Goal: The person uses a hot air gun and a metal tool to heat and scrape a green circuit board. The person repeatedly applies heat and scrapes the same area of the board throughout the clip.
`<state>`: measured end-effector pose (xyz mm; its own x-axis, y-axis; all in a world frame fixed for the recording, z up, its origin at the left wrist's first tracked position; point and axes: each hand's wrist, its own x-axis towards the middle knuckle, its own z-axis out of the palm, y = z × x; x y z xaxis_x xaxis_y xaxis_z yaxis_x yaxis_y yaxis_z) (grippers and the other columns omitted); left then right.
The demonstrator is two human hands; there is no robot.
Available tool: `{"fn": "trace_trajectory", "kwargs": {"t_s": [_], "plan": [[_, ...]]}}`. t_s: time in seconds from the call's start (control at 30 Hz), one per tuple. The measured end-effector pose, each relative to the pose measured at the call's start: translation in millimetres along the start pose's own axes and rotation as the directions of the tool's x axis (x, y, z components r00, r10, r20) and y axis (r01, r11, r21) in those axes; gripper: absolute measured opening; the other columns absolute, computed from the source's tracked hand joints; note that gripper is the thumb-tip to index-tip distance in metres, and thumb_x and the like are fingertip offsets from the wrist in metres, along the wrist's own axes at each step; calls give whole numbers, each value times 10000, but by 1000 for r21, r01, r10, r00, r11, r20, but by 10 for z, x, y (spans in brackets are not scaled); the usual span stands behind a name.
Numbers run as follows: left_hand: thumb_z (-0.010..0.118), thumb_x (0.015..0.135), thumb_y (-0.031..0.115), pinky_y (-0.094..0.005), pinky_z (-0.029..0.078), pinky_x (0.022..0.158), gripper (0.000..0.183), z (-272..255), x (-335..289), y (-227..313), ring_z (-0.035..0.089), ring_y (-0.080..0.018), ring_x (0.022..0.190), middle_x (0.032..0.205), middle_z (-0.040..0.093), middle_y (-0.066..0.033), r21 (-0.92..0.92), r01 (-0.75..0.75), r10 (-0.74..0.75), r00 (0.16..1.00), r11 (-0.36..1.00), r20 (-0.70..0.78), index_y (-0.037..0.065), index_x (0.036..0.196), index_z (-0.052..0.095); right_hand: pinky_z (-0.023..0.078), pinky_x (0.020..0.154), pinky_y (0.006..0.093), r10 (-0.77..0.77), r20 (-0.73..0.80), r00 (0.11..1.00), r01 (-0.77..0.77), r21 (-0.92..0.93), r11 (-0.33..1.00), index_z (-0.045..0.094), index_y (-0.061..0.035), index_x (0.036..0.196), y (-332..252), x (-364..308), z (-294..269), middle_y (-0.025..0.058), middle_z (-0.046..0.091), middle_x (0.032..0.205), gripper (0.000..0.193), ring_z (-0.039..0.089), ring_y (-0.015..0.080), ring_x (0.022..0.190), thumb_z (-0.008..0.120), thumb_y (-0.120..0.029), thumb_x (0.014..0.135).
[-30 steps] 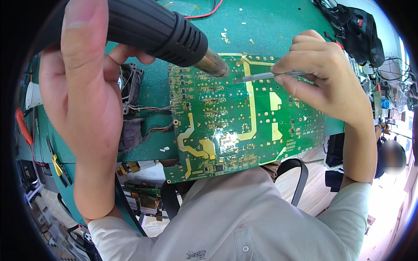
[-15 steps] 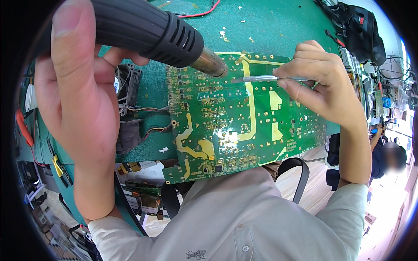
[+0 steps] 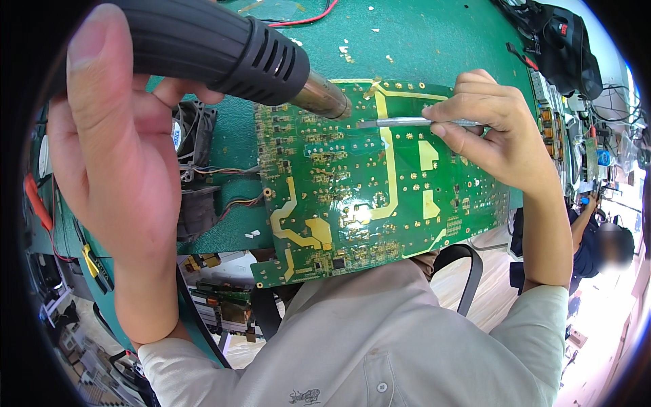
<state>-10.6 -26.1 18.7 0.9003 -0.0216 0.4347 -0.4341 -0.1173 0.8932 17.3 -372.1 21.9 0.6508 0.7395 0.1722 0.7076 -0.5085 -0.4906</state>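
Observation:
My left hand [image 3: 119,163] is wrapped round the black hot air gun [image 3: 196,51], with the thumb pointing up along its side. Its metal nozzle [image 3: 327,100] angles down toward the upper middle of a large green circuit board [image 3: 407,234]. Between the thumb and fingers of my right hand [image 3: 491,125] is a slim silver metal tool [image 3: 403,122], pinched over the board. The tool's darker tip lies close to the nozzle's mouth; whether it touches the board I cannot tell. The board's near edge overhangs the bench, close to my shirt.
A black fan [image 3: 196,132] with thin wires sits left of the board on the green bench mat [image 3: 413,41]. Yellow-handled pliers [image 3: 93,263] lie at the left. A black bag [image 3: 559,47] stands far right, and another person [image 3: 590,237] is beyond the bench's right side.
My left hand and the hot air gun have shifted slightly left. The board and the silver tool have also slid a little left. Both grips are unchanged.

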Motion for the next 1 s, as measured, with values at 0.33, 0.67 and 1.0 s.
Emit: {"fn": "trace_trajectory", "kwargs": {"t_s": [0.33, 0.67, 1.0], "plan": [[337, 1164, 454, -360, 534, 951, 657, -178, -56, -174, 660, -182, 945, 1288, 682, -249, 6, 12, -12, 999, 1000, -48, -122, 1469, 415, 428, 756, 370, -9, -18, 1000, 10, 18, 1000, 774, 18, 964, 27, -17, 41, 92, 693, 770, 153, 530, 253, 720, 796, -12, 815], [326, 1168, 441, -356, 533, 966, 643, -166, -44, -145, 658, -182, 977, 1298, 679, -242, 31, 16, -16, 1000, 999, -17, -113, 1481, 414, 474, 784, 371, 4, -14, 1000, -4, -19, 1000, 774, -28, 955, -8, -12, 37, 100, 735, 815, 125, 643, 265, 714, 790, -46, 833], [337, 1170, 425, -394, 509, 1045, 650, -208, -43, -193, 672, -223, 1077, 1283, 688, -256, -36, 12, -13, 1000, 999, -15, -149, 1458, 435, 483, 783, 376, -16, -27, 1000, 16, -20, 1000, 776, -25, 957, -28, -11, 57, 104, 733, 815, 140, 650, 275, 721, 799, -38, 819]]}}
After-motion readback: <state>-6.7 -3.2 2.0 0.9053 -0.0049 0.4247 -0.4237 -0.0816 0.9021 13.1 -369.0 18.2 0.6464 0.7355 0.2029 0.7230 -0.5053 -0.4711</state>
